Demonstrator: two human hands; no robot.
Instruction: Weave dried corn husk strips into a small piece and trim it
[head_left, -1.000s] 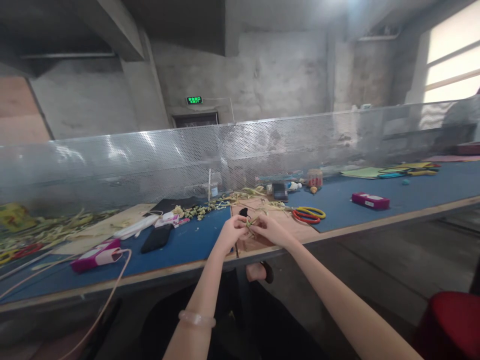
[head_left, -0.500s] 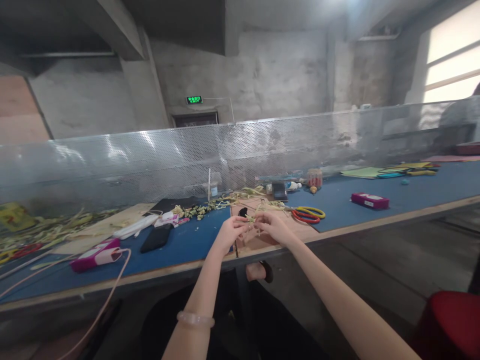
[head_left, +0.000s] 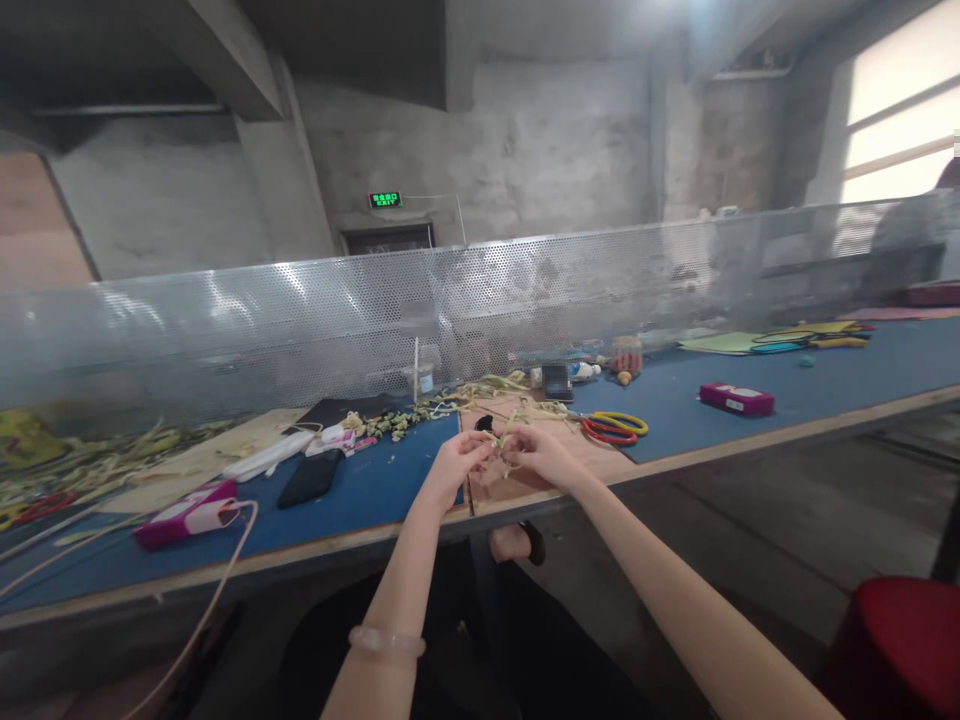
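Observation:
Close together over a brown board [head_left: 600,458] at the table's front edge, my two hands pinch a small piece of pale green plant strip [head_left: 499,441]. My left hand [head_left: 454,467] has its fingertips closed on the piece's left side. From the right, my right hand [head_left: 541,456] grips it with thumb and fingers. Thin ends of the strip stick up and hang down between the fingertips. A small black object [head_left: 484,423] lies just behind my left fingertips. Scissors with red and yellow handles [head_left: 615,428] rest on the board to the right of my right hand.
On the blue table, a black phone [head_left: 310,478], a purple box with a cable [head_left: 186,513] and heaped strips [head_left: 150,455] lie left. Behind are a small dark device [head_left: 557,382] and a jar [head_left: 627,355]. Another purple box [head_left: 736,399] sits right. A perforated metal screen [head_left: 337,320] stands behind.
The view has shifted slightly. My fingers have changed position a little around the strip, and more of its pale green ends shows between them.

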